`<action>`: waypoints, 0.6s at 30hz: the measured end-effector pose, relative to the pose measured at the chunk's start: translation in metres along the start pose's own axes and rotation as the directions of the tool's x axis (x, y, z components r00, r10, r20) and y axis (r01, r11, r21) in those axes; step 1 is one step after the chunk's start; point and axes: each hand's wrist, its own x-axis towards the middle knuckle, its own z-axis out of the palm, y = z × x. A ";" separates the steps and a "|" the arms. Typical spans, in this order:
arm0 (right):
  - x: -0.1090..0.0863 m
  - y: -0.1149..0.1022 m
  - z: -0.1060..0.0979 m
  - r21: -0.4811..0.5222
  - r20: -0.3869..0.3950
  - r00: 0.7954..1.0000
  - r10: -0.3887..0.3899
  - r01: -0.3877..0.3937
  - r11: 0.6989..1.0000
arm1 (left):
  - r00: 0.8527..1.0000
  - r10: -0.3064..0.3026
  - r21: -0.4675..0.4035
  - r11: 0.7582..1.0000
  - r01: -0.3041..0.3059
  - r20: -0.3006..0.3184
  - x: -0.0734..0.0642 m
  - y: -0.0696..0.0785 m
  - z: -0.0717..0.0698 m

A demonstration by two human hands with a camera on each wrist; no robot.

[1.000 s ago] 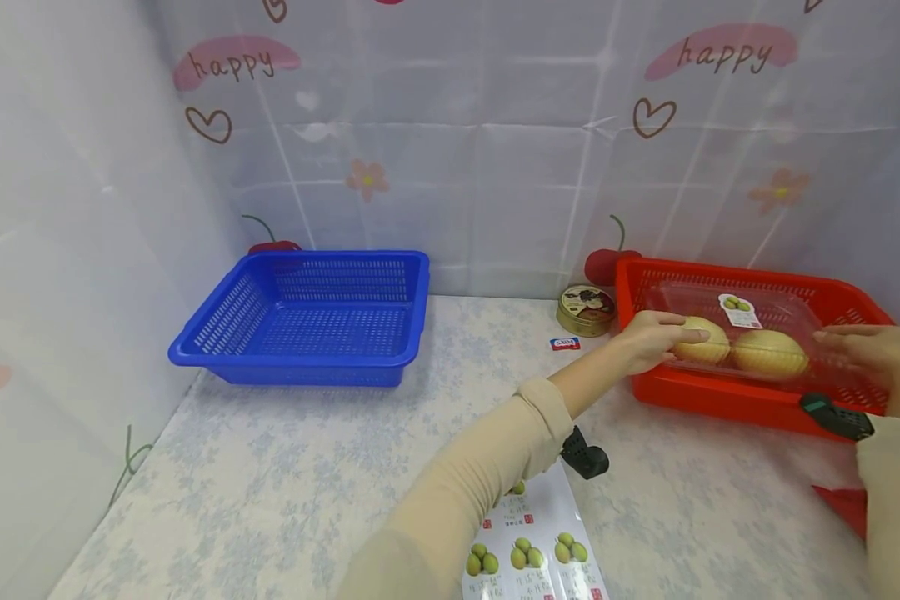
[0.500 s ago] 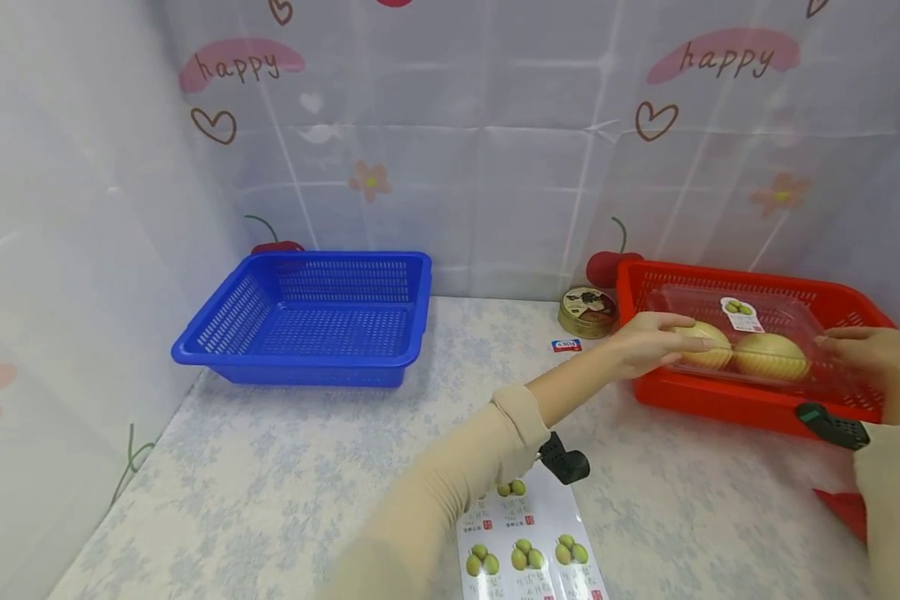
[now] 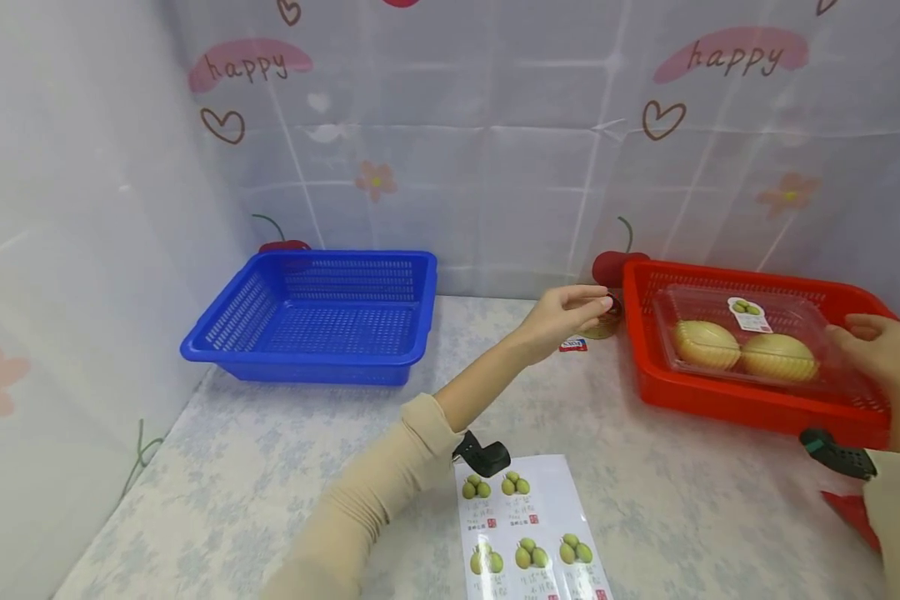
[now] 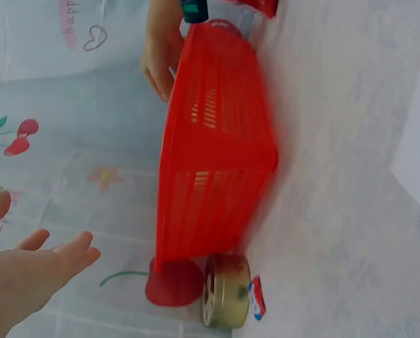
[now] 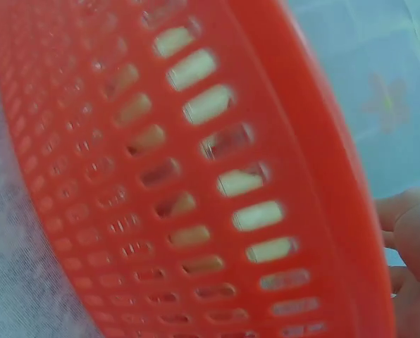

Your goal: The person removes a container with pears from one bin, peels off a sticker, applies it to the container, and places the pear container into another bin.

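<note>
A clear plastic clamshell box [image 3: 780, 312] lies inside the red basket [image 3: 720, 408]. Two pale yellow, round fruits [image 3: 780, 357] are in it, and a fruit label [image 3: 750, 315] is stuck on its lid. My left hand [image 3: 566, 321] is in the air left of the basket, its fingers loosely extended and holding nothing; in the left wrist view this hand [image 4: 34, 282] is also bare. Over the basket's right end is my right hand [image 3: 885, 354], fingers loosely bent beside the box; whether they touch it I cannot tell. In the right wrist view the basket wall partly hides that hand [image 5: 411, 246].
A blue basket [image 3: 307, 371] stands at the left back. Behind my left hand is a round tin [image 4: 227, 292], with a small red-and-blue packet [image 3: 573, 344] by it. A label sheet [image 3: 528, 533] lies in front; something red [image 3: 855, 517] lies at the right.
My left hand has left the box and moved left, out of the red basket. My right hand has shifted only slightly at the box's right end. The box stays in the basket.
</note>
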 end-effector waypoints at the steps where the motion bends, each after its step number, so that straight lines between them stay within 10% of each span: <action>1: -0.004 -0.006 0.000 -0.018 -0.022 0.999 -0.029 0.028 0.999 | 1.000 0.001 -0.002 1.000 -0.002 -0.016 -0.003 0.000 -0.004; 12: -0.046 -0.070 0.019 -0.037 -0.066 0.971 -0.229 0.227 0.973 | 0.992 0.121 0.306 0.946 -0.102 -0.042 -0.044 0.002 -0.036; 18: -0.064 -0.101 0.033 -0.036 -0.076 0.910 -0.407 0.405 0.914 | 0.978 0.199 0.419 0.894 -0.155 -0.062 -0.068 0.004 -0.054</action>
